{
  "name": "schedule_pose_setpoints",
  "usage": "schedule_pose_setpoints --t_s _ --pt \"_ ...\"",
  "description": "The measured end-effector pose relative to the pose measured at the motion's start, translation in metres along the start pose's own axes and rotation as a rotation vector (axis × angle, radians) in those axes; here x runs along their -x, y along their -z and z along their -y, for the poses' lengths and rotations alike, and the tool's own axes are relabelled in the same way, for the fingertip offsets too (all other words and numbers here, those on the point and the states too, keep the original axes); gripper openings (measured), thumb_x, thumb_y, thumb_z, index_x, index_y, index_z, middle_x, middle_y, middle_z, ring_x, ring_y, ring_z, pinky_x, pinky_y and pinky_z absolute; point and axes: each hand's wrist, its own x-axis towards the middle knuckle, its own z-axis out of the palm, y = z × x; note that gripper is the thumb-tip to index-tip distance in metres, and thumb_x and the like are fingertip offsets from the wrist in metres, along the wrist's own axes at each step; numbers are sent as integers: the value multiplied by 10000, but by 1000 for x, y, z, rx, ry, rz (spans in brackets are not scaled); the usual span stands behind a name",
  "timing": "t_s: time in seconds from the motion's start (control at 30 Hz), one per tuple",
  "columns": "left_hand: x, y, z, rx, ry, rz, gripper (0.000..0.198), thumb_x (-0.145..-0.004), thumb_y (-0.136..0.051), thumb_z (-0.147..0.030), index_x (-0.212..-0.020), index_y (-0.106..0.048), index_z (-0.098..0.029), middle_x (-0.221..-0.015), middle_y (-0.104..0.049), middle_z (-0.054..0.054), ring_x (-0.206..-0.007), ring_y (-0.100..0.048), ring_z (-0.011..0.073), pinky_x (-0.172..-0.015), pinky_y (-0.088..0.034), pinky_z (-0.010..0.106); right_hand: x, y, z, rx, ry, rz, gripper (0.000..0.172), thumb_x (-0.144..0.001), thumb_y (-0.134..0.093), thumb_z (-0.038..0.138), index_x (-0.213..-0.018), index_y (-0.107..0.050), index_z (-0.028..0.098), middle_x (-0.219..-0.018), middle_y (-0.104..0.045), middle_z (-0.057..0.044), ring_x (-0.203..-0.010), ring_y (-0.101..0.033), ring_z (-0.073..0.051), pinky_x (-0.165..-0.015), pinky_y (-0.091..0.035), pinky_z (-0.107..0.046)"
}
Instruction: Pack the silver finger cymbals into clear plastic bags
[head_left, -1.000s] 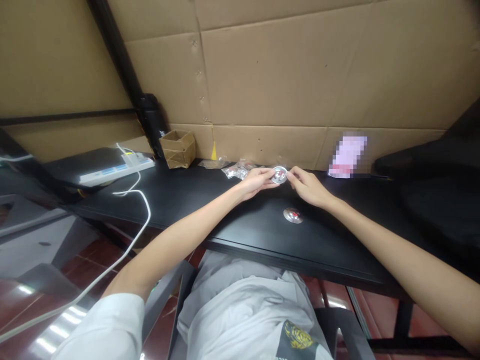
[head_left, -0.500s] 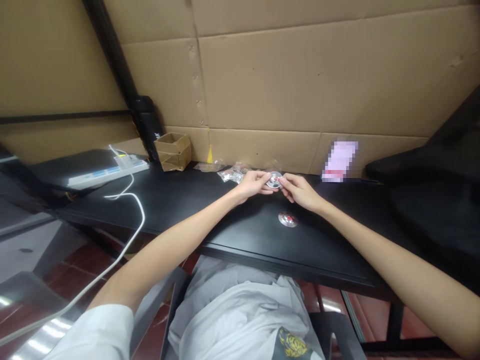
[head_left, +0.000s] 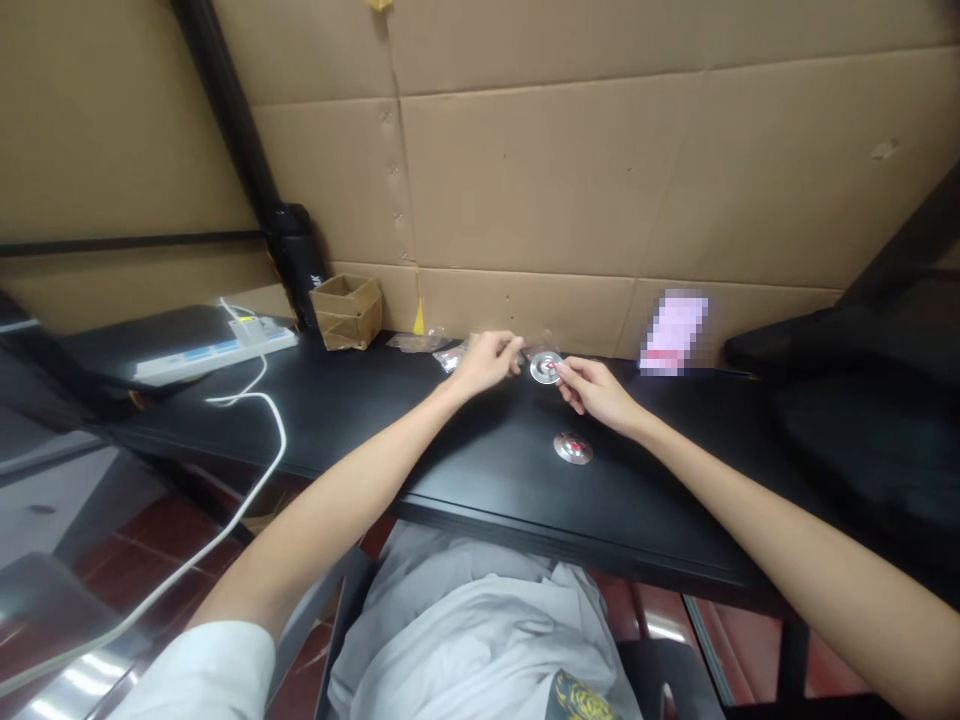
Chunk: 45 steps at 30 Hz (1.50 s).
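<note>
A round silver disc with a red centre (head_left: 544,368) is pinched at its right edge between the thumb and fingers of my right hand (head_left: 596,393). My left hand (head_left: 491,360) is just left of the disc and apart from it, its fingers bent together over the clear plastic packets (head_left: 450,358); whether it holds anything is too small to tell. A second silver disc with a red centre (head_left: 573,448) lies on the black table (head_left: 480,450), nearer the front edge than both hands.
An open cardboard box (head_left: 346,312) and a black bottle (head_left: 298,262) stand at the back left. Further left are a white power strip (head_left: 217,352) and a white cable (head_left: 279,425). A blurred pinkish phone-like panel (head_left: 673,333) leans against the cardboard wall (head_left: 525,180). Dark fabric lies right.
My left hand has let go of the disc and moved a little left and up, toward the packets. The disc stays in my right hand. The camera view has shifted slightly.
</note>
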Motion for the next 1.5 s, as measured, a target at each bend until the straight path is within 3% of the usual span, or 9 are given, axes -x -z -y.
schedule_pose_setpoints --t_s 0.13,0.2,0.3,0.43,0.73,1.0,1.17,1.33,1.5 --pt "-8 49 30 -527 79 -357 301 -1095 -483 -300 -1218 -738 -197 -1259 -793 147 -1225 -718 308 -1054 -516 407 0 2 -2 100 -15 -28 575 -1011 -568 759 -801 -569 223 -636 -579 19 -450 -490 -120 -461 -355 -276" --pt "-9 71 50 -676 206 -361 440 -989 -572 -137 -1425 -631 -162 -1489 -683 179 -1391 -632 311 -1130 -475 399 1 2 -2 143 -17 -37 584 -1011 -552 769 -799 -571 225 -632 -588 14 -449 -494 -125 -467 -368 -281" --pt "-8 90 75 -791 418 -212 508 -973 -621 -183 -1478 -581 -140 -1550 -626 223 -1459 -581 351 -1154 -462 435 1 1 -1 172 -11 -41 588 -1015 -530 775 -802 -574 228 -631 -591 13 -452 -498 -130 -470 -369 -285" --pt "-9 95 91 -807 488 -146 463 -1033 -600 -353 -1463 -602 -180 -1544 -640 215 -1456 -587 362 -1169 -449 479 1 1 -2 215 15 -46 588 -1024 -513 767 -796 -579 229 -638 -609 -2 -481 -510 -139 -485 -374 -283" --pt "-10 102 92 -726 518 -427 437 -1097 -356 -315 -1341 -670 -133 -1331 -726 270 -1234 -717 395 -994 -527 478 1 2 -1 272 23 -44 604 -1025 -486 775 -785 -586 229 -638 -624 -18 -506 -526 -154 -518 -397 -295" --pt "-2 109 71 -606 280 -615 373 -978 -511 -158 -1323 -646 -208 -1265 -773 122 -1182 -724 283 -986 -529 374 1 4 -3 257 18 -94 606 -1024 -504 781 -799 -597 226 -661 -640 -22 -498 -525 -149 -502 -401 -291" --pt "-3 81 28 -478 -90 -350 214 -946 -619 -225 -1102 -762 -191 -1148 -806 90 -1076 -723 233 -976 -526 327 -4 10 -7 136 -39 -295 599 -994 -577 787 -797 -602 222 -654 -637 -22 -447 -509 -131 -459 -392 -283" --pt "3 30 2 -282 -352 450 340 -885 -802 -557 -995 -852 -239 -1018 -813 80 -951 -728 234 -901 -526 316 -8 16 -14 10 -155 -483 531 -1011 -632 699 -796 -608 214 -660 -636 -31 -410 -473 -110 -391 -323 -264" --pt "6 9 7 -274 -372 437 465 -1038 -579 -588 -896 -812 -211 -1031 -755 111 -1006 -701 239 -989 -500 345 -7 15 -16 14 -180 -461 512 -1019 -643 674 -805 -621 209 -664 -635 -32 -409 -482 -109 -380 -309 -252"
